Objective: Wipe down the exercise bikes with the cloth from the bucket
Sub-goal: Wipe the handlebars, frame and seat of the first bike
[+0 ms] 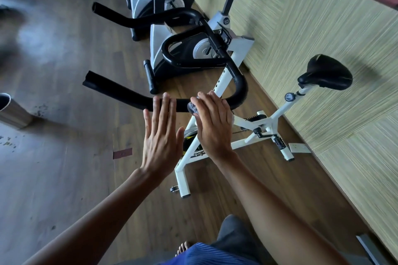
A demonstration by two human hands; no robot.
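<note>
The nearest exercise bike, white-framed with a black saddle, stands upright beside the wall. A bunched, speckled grey cloth sits on its black handlebar, mostly hidden under the right hand. A grey-and-black second bike stands just behind.

White bike frame, black handlebar (speckled grey cloth), brown wood floor.
</note>
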